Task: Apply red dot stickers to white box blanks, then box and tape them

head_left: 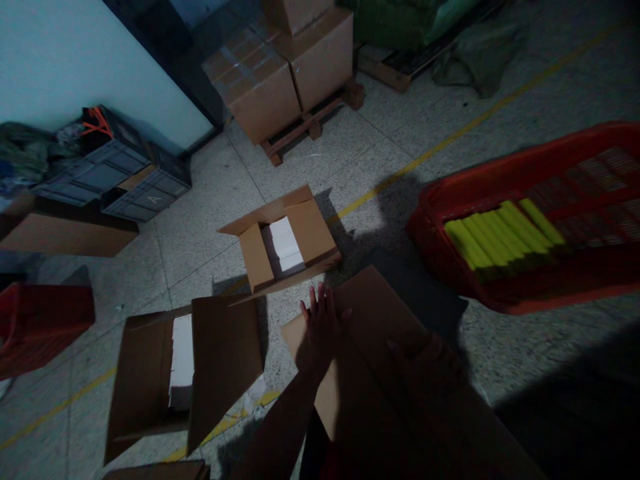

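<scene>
Directly in front of me is a large cardboard box (pixel 370 300), its top flaps lying nearly flat with a seam between them. My left hand (pixel 320 323) rests at the flap's far left edge, open with its fingers spread. On the right-hand flap lies my right hand (pixel 425 363), in deep shadow, its thumb apart from the fingers; it appears open and pressed on the cardboard. The box's near part is lost in the dark. Beyond stands an open carton (pixel 315 230) with white boxes (pixel 285 247) inside. Another open carton (pixel 227 360) to the left also holds white boxes (pixel 181 360).
A red plastic crate (pixel 505 303) with yellow-green packs (pixel 500 237) stands at right. Stacked cartons (pixel 265 100) sit on a wooden pallet (pixel 310 127) at the back. Grey bins (pixel 160 190) and another red crate (pixel 55 323) are at left. A yellow line (pixel 430 155) crosses the floor.
</scene>
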Tool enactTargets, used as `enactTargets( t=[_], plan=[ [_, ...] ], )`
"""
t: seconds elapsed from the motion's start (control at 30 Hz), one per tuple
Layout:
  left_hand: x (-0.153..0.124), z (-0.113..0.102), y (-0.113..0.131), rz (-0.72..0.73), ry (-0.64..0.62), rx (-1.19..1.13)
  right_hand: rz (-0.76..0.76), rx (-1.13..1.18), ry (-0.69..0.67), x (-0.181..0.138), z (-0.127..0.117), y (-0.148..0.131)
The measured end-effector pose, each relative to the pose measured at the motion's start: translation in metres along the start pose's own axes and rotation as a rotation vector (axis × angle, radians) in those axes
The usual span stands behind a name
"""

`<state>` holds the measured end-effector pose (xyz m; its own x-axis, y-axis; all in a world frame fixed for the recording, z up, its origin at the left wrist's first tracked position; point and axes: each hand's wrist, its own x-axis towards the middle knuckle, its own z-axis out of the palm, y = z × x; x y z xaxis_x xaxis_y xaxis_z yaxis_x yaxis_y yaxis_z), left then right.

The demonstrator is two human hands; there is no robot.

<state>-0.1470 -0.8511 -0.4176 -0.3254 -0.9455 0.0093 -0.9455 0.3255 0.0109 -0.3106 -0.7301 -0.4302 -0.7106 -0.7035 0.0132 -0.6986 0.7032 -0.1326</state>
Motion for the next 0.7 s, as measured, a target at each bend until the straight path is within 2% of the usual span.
enactTargets(
  t=[0.1,0.27,0.33,0.47,0.6,0.7],
  plan=[
    [0.004,-0.001,-0.001,0.133,-0.051,0.011,0.022,0.005,0.006,0.0,-0.004,-0.004],
    [0.003,-0.001,0.005,0.12,0.001,0.027,0.0,0.016,-0.017,0.0,-0.002,-0.001],
    [0.002,0.0,0.007,0.241,0.007,0.023,0.0,0.027,-0.015,0.0,0.002,0.001],
    [-0.001,0.002,0.009,0.546,-0.063,0.014,0.048,0.053,-0.005,-0.002,0.004,0.001],
    [-0.003,0.002,0.02,0.705,-0.107,0.014,0.055,0.103,-0.046,-0.004,-0.001,-0.002],
    [-0.004,0.005,0.027,0.743,-0.123,0.014,0.102,0.168,-0.067,-0.004,0.0,-0.002]
  ],
)
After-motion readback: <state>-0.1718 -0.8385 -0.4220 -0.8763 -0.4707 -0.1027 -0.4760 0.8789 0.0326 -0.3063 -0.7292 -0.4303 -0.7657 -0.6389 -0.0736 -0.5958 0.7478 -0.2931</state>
